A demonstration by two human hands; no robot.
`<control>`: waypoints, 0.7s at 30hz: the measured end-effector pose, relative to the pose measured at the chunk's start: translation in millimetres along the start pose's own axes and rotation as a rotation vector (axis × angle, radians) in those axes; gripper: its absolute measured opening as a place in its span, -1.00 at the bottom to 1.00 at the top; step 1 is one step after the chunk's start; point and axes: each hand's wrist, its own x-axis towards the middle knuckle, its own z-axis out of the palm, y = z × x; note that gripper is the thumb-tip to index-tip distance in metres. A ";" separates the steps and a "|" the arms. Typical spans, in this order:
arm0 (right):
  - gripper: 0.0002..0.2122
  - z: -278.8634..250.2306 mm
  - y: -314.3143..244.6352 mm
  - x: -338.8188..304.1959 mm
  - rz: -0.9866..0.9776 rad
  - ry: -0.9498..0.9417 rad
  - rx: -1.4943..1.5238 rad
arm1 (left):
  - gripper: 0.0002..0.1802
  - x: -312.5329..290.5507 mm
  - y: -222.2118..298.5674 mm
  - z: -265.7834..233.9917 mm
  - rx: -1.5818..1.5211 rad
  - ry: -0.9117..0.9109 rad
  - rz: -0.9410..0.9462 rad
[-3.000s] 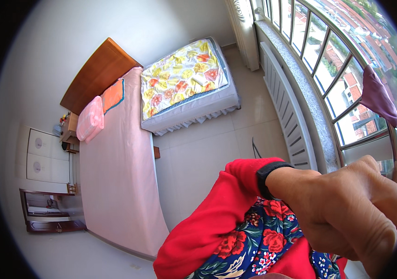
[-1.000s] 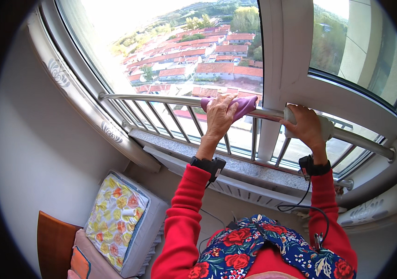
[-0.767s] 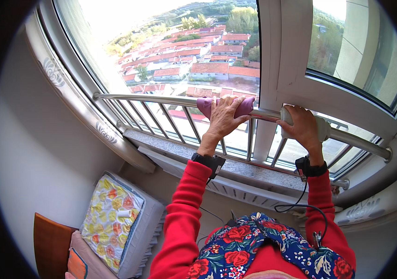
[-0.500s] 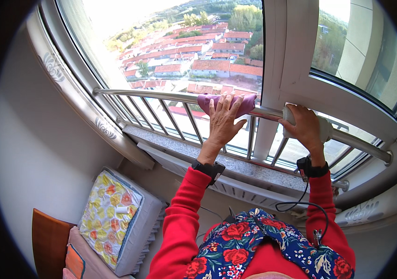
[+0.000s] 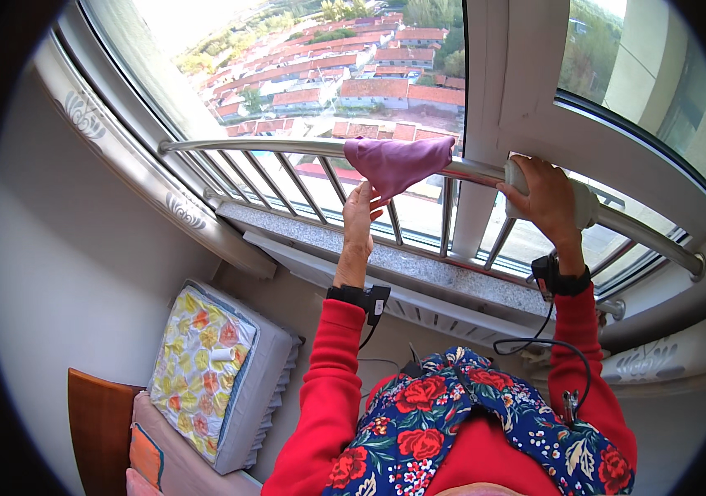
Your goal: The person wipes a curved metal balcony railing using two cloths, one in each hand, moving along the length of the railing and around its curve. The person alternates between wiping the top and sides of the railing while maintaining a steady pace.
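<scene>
A purple cloth is draped over the metal rail, its front corner hanging down in a point. Just below and left of that hanging flap is my left hand, palm turned inward and fingers partly extended. Its fingertips are at the cloth's edge, and I cannot tell whether they touch it. Further right, my right hand is closed round a white, rounded, bottle-like thing against the rail. The palm and fingers cover much of that thing.
Upright bars hang below the rail, in front of a window overlooking red roofs. Under them run a granite sill and a white radiator. A bed with a flowered cover stands lower left. A black cable hangs by my right forearm.
My left hand has come off the top of the cloth and moved down and left, below its edge. The cloth's front now hangs lower. My right hand keeps its grip.
</scene>
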 end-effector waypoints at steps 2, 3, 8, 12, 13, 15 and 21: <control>-0.48 0.2 0.1 -0.4 0.005 0.000 0.004 | -0.47 2.4 0.6 4.5 -0.212 -0.062 -0.101; -0.48 0.6 0.2 -0.5 0.009 0.001 0.007 | -0.46 2.7 1.2 6.1 -0.321 -0.104 -0.138; -0.47 3.1 1.9 -1.4 0.037 -0.015 0.034 | -0.48 -2.4 3.7 9.2 -0.428 -0.169 -0.240; -0.46 4.6 1.8 -1.1 0.026 -0.009 0.024 | -0.59 -4.0 13.8 13.2 -0.444 -0.229 -0.257; -0.46 4.6 1.9 -1.2 0.026 -0.007 0.026 | -0.62 -3.3 18.9 14.8 -0.425 -0.220 -0.278; -0.45 4.7 2.1 -1.0 0.038 -0.026 0.024 | -0.68 -3.1 31.4 17.4 -0.399 -0.233 -0.201; -0.45 5.1 1.5 -2.8 0.070 -0.047 0.036 | -0.79 7.0 77.8 36.5 -0.298 -0.192 -0.048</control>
